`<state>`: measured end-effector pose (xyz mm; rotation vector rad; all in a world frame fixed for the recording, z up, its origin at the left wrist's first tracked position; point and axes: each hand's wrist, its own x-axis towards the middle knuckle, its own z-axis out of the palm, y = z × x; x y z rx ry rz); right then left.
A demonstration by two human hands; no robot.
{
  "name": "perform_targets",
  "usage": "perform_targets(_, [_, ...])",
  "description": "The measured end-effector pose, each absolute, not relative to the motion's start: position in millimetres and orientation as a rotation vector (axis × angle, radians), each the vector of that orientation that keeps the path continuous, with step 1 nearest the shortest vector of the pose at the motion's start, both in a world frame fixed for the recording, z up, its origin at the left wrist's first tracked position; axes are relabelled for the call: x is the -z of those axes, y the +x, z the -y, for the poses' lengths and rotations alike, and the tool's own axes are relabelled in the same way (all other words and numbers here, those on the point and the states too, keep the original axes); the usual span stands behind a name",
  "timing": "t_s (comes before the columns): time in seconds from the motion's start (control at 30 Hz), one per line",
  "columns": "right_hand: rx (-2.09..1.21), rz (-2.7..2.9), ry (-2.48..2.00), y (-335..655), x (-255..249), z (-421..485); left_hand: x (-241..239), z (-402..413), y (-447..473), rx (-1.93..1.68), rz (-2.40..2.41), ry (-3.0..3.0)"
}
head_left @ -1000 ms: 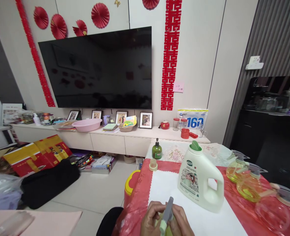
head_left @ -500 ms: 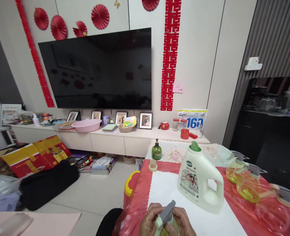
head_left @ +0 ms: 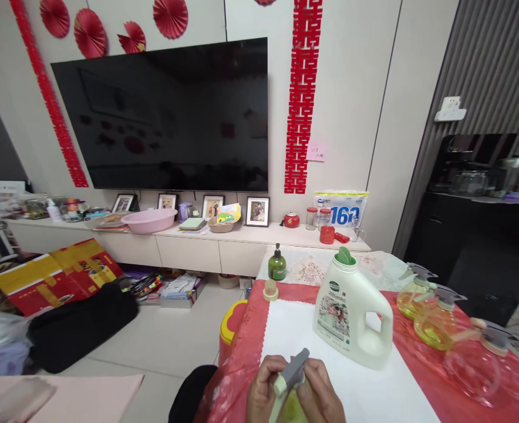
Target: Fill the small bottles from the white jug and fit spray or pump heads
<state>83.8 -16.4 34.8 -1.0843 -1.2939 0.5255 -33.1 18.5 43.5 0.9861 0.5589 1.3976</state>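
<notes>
Bottle [head_left: 295, 406] being gripped between both hands
The left hand [head_left: 262, 389] is clasping one side, presumably steadying the sprayer [head_left: 292, 373] against the right hand [head_left: 323, 392] gripping opposite; exact contacts are not showing clearly. The jug [head_left: 354, 317] is standing beyond on the sheet [head_left: 285, 326], leaving working room.

Red tablecloth [head_left: 247, 335] (white mat [head_left: 290, 326] atop)
</notes>
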Motion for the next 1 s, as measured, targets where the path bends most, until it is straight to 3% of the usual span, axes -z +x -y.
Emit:
perform_targets(0.27, [-0.520, 1.163, -1.116, 74, -37, 24, -66, -2, -31, -1.286, -0.852, 0.813])
perform_targets(0.47, [-0.654, 1.315, -1.134, 82, -71, 32, -80, -2, -31, -1.320, -0.896, 0.894])
perform_targets(1.0, [-0.571, 1.207, -1.234, 68, -85, 35, -55, -6, -39, -1.324, -0.909, 0.969])
